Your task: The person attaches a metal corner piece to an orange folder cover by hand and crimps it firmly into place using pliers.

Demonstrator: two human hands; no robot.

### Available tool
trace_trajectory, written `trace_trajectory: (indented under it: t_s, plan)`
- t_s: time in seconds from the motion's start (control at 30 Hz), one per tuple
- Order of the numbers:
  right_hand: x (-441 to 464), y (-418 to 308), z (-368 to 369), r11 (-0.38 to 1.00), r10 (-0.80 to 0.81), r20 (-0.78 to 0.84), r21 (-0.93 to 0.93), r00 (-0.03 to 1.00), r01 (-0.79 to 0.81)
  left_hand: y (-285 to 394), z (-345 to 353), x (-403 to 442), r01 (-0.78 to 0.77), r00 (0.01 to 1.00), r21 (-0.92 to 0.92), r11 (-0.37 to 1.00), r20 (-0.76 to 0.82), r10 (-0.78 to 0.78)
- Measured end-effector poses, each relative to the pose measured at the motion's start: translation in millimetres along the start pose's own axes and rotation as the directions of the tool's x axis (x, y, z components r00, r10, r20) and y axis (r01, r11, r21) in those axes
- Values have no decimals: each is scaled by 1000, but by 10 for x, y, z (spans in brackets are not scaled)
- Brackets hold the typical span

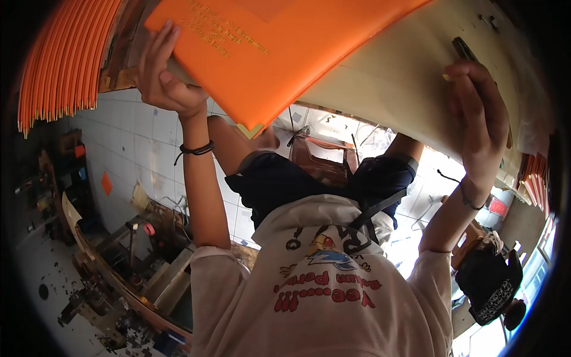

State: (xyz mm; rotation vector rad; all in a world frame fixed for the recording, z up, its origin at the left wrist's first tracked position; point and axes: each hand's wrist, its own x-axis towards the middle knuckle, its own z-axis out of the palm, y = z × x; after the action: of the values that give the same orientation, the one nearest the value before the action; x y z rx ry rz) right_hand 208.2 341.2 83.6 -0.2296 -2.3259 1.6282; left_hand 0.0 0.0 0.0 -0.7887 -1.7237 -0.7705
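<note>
Head camera — left hand (165,83) touches orange cover (267,56) — right hand (480,113) pinches yellow piece (446,77).

White floor tiles (132,126) lie under a brown stool (315,159) and beside cluttered machinery (165,279).

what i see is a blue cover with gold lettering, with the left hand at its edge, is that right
Not quite: the cover is orange, not blue, as the head view shows. It does have gold lettering, and the left hand is at its edge.
</note>
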Motion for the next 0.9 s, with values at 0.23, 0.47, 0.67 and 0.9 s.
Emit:
trace_trajectory:
  t_s: [0.23, 0.47, 0.67, 0.9]
  plan:
    - [26, -33, -2, 1000, 19, 29, -21, 999, -18, -15, -26, 22, -6, 1000, 29, 1000, 4, 6]
    - [1, -61, -43, 998, 47, 54, -33, 997, -45, 28, -26, 24, 11, 999, 41, 999, 38, -13]
    - [2, -69, -3, 1000, 28, 46, -11, 999, -28, 7, -12, -8, 36, 999, -11, 999, 11, -36]
    - [-9, -72, 1, 999, 44, 27, -12, 999, -44, 7, -6, 10, 21, 1000, -17, 1000, 18, -20]
